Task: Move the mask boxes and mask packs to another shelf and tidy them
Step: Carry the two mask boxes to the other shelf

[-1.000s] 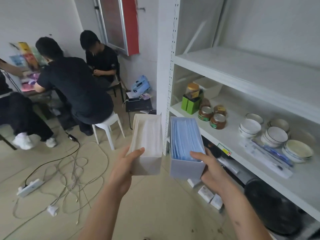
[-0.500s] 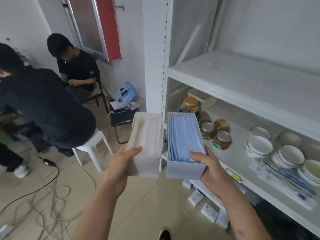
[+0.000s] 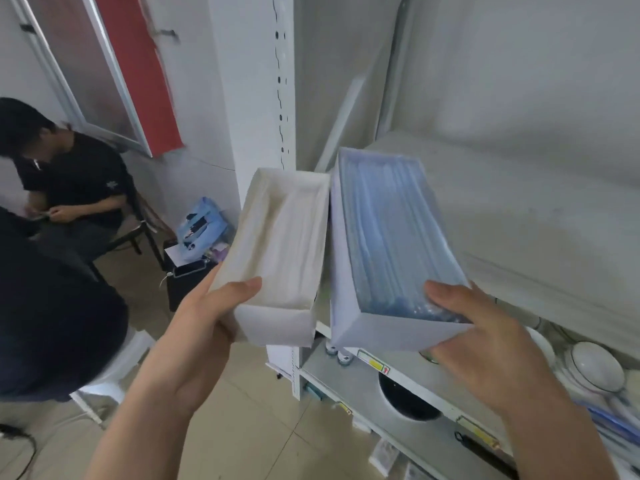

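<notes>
Mask boxes are carried in mid-air, neither yet set down. On the left, the white-mask box (image 3: 280,258) is gripped at its near end by the left hand (image 3: 197,336), thumb curled over the rim. Just beside it, the blue-mask box (image 3: 391,247) is gripped likewise by the right hand (image 3: 485,344). Both are raised toward the bare upper shelf (image 3: 519,216) — judged the destination. Placing and tidying remain; no mask packs can be made out.

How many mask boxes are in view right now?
2: the white-mask box in the left hand, the blue-mask box in the right hand, side by side. None other visible.
</notes>
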`<act>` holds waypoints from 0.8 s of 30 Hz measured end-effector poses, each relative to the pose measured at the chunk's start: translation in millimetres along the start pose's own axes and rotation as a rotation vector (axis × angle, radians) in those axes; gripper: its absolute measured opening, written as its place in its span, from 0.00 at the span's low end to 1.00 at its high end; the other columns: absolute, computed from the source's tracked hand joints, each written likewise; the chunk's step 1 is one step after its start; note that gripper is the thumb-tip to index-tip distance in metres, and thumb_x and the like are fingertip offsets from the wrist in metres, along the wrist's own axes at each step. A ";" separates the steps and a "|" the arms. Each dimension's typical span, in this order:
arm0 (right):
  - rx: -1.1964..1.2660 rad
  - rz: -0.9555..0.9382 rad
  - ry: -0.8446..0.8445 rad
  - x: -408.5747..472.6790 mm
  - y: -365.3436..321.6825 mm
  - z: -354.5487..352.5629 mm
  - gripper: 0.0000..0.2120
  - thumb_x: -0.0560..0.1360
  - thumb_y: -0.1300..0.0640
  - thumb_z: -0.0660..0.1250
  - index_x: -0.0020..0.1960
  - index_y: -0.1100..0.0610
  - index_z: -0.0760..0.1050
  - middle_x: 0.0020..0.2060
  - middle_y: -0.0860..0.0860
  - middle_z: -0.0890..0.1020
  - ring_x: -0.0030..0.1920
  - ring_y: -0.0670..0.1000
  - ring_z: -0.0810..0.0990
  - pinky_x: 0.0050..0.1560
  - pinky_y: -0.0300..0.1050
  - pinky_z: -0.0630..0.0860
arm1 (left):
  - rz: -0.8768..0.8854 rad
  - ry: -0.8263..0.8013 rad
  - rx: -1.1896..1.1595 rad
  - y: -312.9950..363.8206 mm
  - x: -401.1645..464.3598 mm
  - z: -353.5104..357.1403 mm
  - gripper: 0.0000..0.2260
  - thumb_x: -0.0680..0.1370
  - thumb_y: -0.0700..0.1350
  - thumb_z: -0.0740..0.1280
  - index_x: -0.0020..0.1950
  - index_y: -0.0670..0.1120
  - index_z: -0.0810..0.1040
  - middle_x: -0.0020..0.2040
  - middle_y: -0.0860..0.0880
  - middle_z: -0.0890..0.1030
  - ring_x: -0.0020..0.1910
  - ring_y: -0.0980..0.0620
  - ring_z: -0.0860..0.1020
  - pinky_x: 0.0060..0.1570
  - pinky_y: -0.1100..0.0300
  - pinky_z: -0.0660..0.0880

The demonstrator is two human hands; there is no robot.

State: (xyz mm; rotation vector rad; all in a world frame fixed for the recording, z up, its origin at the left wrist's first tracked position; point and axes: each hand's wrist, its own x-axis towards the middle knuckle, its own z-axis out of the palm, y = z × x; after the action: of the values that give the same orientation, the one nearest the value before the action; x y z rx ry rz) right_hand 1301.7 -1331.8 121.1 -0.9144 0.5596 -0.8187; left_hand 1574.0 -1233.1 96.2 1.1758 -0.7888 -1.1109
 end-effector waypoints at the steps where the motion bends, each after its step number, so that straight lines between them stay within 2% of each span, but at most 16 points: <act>1: 0.006 -0.022 0.006 2.2 -8.8 1.7 0.29 0.59 0.57 0.83 0.59 0.57 0.82 0.51 0.57 0.85 0.50 0.58 0.86 0.40 0.49 0.82 | 0.018 -0.023 -0.004 5.1 10.6 1.5 0.23 0.74 0.46 0.69 0.69 0.51 0.78 0.66 0.45 0.82 0.66 0.41 0.78 0.72 0.36 0.65; 3: -0.028 -0.060 0.054 8.3 -24.0 2.1 0.28 0.54 0.53 0.84 0.52 0.58 0.85 0.48 0.58 0.85 0.47 0.59 0.86 0.42 0.52 0.81 | 0.035 -0.069 -0.027 13.2 35.1 4.1 0.22 0.74 0.46 0.69 0.69 0.49 0.78 0.66 0.44 0.81 0.66 0.42 0.78 0.72 0.38 0.64; 5: -0.115 -0.080 0.142 17.5 -37.1 -1.1 0.34 0.53 0.49 0.85 0.56 0.59 0.84 0.50 0.59 0.83 0.49 0.63 0.83 0.50 0.57 0.76 | 0.037 -0.142 -0.075 20.5 65.2 6.6 0.22 0.74 0.46 0.71 0.68 0.47 0.79 0.66 0.43 0.81 0.67 0.42 0.78 0.69 0.41 0.68; 6: -0.143 -0.106 0.166 23.6 -42.5 -1.6 0.34 0.53 0.48 0.85 0.57 0.59 0.84 0.52 0.58 0.84 0.51 0.63 0.82 0.50 0.55 0.75 | 0.034 -0.184 -0.098 24.3 81.2 8.9 0.22 0.74 0.47 0.71 0.68 0.46 0.79 0.67 0.43 0.81 0.67 0.43 0.78 0.67 0.43 0.69; 8: -0.157 -0.182 0.169 41.3 -53.5 1.2 0.31 0.58 0.50 0.83 0.59 0.57 0.83 0.56 0.57 0.85 0.55 0.59 0.84 0.49 0.49 0.81 | 0.018 -0.244 -0.111 31.7 113.9 18.0 0.21 0.76 0.47 0.71 0.69 0.47 0.79 0.67 0.44 0.81 0.67 0.44 0.78 0.65 0.45 0.70; 10: -0.146 -0.234 0.227 65.0 -61.6 1.3 0.28 0.65 0.55 0.78 0.64 0.57 0.80 0.59 0.57 0.84 0.58 0.57 0.84 0.47 0.46 0.82 | -0.005 -0.263 -0.089 37.8 145.7 28.6 0.19 0.76 0.47 0.70 0.67 0.47 0.80 0.65 0.46 0.82 0.65 0.47 0.80 0.61 0.48 0.72; 13: -0.158 -0.233 0.297 105.8 -69.5 -6.6 0.30 0.72 0.55 0.72 0.73 0.58 0.71 0.65 0.58 0.80 0.62 0.58 0.81 0.49 0.48 0.81 | -0.032 -0.222 -0.058 46.6 196.5 45.3 0.18 0.73 0.48 0.72 0.62 0.45 0.82 0.60 0.46 0.85 0.61 0.47 0.81 0.59 0.51 0.74; 15: -0.134 -0.205 0.371 132.5 -71.1 -14.4 0.32 0.72 0.54 0.73 0.73 0.57 0.69 0.68 0.60 0.77 0.63 0.59 0.80 0.52 0.53 0.81 | -0.061 -0.221 -0.037 50.8 227.8 54.2 0.25 0.68 0.52 0.75 0.63 0.46 0.81 0.59 0.50 0.85 0.60 0.50 0.81 0.56 0.55 0.74; 18: -0.082 -0.184 0.496 166.2 -71.4 -22.5 0.32 0.71 0.53 0.75 0.72 0.57 0.70 0.71 0.63 0.73 0.68 0.62 0.76 0.57 0.56 0.79 | -0.049 -0.222 0.086 53.2 272.0 66.8 0.35 0.63 0.61 0.74 0.69 0.53 0.77 0.67 0.53 0.80 0.66 0.52 0.76 0.66 0.52 0.70; 21: -0.054 -0.189 0.553 189.6 -70.6 -24.2 0.28 0.71 0.54 0.74 0.69 0.58 0.73 0.65 0.62 0.78 0.60 0.59 0.79 0.53 0.53 0.80 | -0.088 -0.155 0.096 47.5 307.9 71.6 0.33 0.61 0.63 0.73 0.65 0.55 0.79 0.68 0.52 0.78 0.67 0.48 0.74 0.72 0.46 0.67; 24: -0.004 -0.192 0.582 205.7 -65.2 -24.7 0.25 0.72 0.55 0.74 0.67 0.59 0.75 0.54 0.59 0.83 0.51 0.57 0.82 0.48 0.52 0.81 | -0.142 -0.118 0.099 38.0 333.9 73.9 0.25 0.64 0.62 0.72 0.58 0.56 0.76 0.66 0.53 0.75 0.65 0.48 0.73 0.69 0.51 0.66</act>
State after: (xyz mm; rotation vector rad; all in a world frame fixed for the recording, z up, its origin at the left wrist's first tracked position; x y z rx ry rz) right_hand 1378.4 -1533.3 147.2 -0.7343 0.9870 -1.2717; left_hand 1614.4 -1573.4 128.1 1.2736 -0.8701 -1.2794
